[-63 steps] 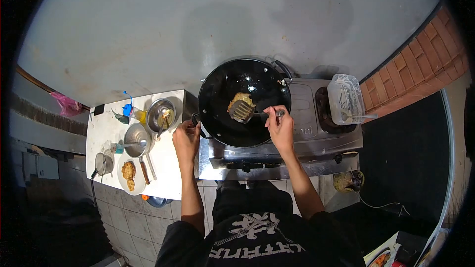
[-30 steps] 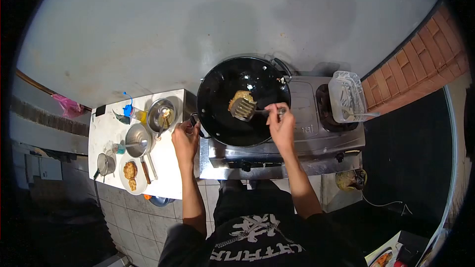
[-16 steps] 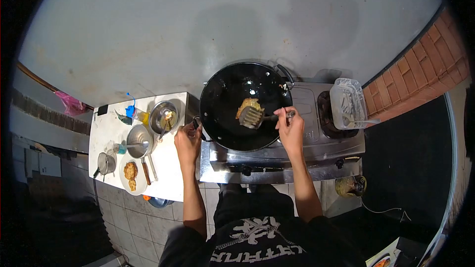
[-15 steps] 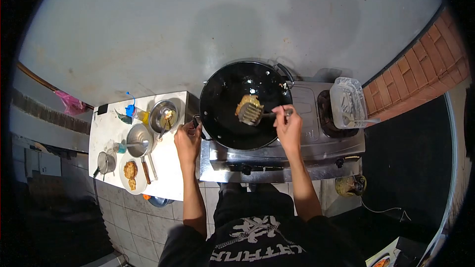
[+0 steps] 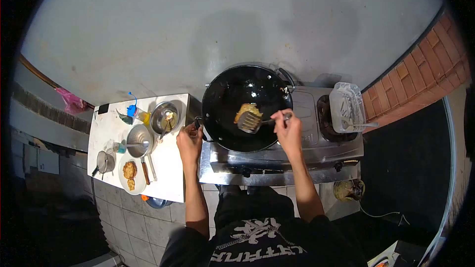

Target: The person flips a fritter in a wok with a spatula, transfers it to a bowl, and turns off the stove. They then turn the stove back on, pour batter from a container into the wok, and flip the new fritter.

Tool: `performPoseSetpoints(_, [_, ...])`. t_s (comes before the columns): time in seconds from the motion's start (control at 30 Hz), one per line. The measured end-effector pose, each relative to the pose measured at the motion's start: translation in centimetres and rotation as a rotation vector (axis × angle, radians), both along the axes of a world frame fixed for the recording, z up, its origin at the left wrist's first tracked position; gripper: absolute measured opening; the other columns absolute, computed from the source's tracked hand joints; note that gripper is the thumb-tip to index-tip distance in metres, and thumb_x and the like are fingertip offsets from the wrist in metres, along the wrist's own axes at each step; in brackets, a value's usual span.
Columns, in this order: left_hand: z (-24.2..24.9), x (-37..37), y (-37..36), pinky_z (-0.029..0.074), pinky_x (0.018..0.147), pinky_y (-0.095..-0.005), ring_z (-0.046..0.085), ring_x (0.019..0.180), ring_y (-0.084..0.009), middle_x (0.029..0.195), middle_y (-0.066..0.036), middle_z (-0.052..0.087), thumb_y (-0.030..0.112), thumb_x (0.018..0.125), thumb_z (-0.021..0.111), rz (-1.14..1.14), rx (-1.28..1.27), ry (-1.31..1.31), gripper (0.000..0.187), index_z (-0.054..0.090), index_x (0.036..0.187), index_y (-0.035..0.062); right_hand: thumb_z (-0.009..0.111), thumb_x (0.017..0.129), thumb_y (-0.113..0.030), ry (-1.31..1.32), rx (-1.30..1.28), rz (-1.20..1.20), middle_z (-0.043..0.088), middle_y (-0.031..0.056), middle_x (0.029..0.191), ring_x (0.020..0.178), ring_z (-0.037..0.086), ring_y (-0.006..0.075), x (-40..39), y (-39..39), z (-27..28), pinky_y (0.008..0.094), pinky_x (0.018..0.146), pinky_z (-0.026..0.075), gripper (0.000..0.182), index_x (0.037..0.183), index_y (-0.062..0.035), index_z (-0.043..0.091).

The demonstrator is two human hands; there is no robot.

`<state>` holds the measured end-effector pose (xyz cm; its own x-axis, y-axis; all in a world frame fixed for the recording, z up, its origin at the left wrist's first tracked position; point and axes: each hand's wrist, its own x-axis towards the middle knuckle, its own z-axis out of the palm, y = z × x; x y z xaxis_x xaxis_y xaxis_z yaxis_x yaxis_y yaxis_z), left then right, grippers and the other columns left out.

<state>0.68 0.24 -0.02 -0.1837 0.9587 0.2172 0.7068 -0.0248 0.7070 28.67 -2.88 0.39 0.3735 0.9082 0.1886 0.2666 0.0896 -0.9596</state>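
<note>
The right hand (image 5: pixel 288 131) is closed round the handle of a slotted spatula (image 5: pixel 250 121), whose blade lies against the near edge of a golden fritter (image 5: pixel 247 111) in the middle of a black wok (image 5: pixel 246 107); whether the blade is under the fritter or only touching it cannot be told from above; the left hand (image 5: pixel 189 142) is curled tight on the wok's side handle (image 5: pixel 199 124) at the left rim, holding the pan on the steel gas stove (image 5: pixel 307 141)

To the left, a white side table (image 5: pixel 173 178) carries a plate (image 5: pixel 129 175) with 2 cooked fritters, a steel bowl (image 5: pixel 164 116) with a spoon in it, a ladle (image 5: pixel 138 138) and a small strainer (image 5: pixel 103 163); a clear plastic container (image 5: pixel 347 107) with a spoon sits over the stove's right burner

Judged from this, the main risk is the fritter breaking or folding if the blade catches only its edge rather than going fully beneath; a quick lift could also slide it off the slots and drop it back, splashing hot oil toward the right hand, which is close over the rim; the left fingers sit just beside hot metal, so a slipped grip could mean a burn, or the round-bottomed wok tipping on its burner
</note>
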Motion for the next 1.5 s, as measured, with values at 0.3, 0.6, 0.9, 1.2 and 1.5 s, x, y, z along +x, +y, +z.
performPoseSetpoints(0.3, [0.0,0.1,-0.3,0.052,0.070,-0.0376,0.068,0.073,-0.0297,0.080,-0.021,0.068,0.016,0.080,0.072,0.000,0.024,0.029,0.030,0.068,0.101,-0.0064,0.056,0.095,-0.010,-0.001,0.031,-0.018,0.062,0.0070,0.064,0.051,0.057,0.0097,0.1,0.2,-0.5,0.0281,0.045,0.041,0.019,0.080,0.0021,0.059])
performPoseSetpoints(0.6, [0.1,-0.8,0.9,0.053,0.070,-0.0335,0.071,0.074,-0.0255,0.080,-0.020,0.070,0.011,0.078,0.075,-0.030,-0.060,0.026,0.028,0.068,0.096,-0.0087,0.061,0.090,-0.008,-0.017,0.139,0.014,0.059,0.0109,0.060,0.054,0.063,0.0199,-2.2,0.3,-0.3,0.0317,0.050,0.046,0.014,0.081,0.0017,0.056])
performPoseSetpoints(0.9, [-0.5,-0.4,0.6,0.052,0.065,-0.0297,0.068,0.066,-0.0192,0.073,-0.018,0.070,0.012,0.079,0.073,0.028,-0.032,-0.105,0.030,0.068,0.101,-0.0090,0.061,0.091,-0.006,0.288,0.271,0.072,0.056,-0.0015,0.062,0.052,0.053,0.0038,0.5,-1.0,1.4,0.0208,0.046,0.040,0.011,0.082,-0.0006,0.057])
performPoseSetpoints(1.2, [0.1,0.5,-0.1,0.053,0.067,-0.0334,0.070,0.071,-0.0255,0.077,-0.019,0.070,0.014,0.081,0.072,0.049,-0.001,-0.019,0.028,0.069,0.099,-0.0069,0.058,0.092,-0.007,0.130,0.136,0.117,0.058,0.0049,0.062,0.049,0.058,0.0087,-0.7,0.8,1.3,0.0260,0.044,0.044,0.015,0.081,0.0030,0.057])
performPoseSetpoints(1.5, [-0.2,-0.2,0.2,0.052,0.067,-0.0385,0.069,0.073,-0.0339,0.078,-0.020,0.069,0.018,0.080,0.071,-0.004,0.014,0.012,0.028,0.070,0.099,-0.0032,0.055,0.094,-0.008,-0.033,0.086,0.005,0.060,0.0113,0.062,0.050,0.062,0.0169,-1.8,0.7,1.1,0.0300,0.045,0.045,0.016,0.083,0.0030,0.055])
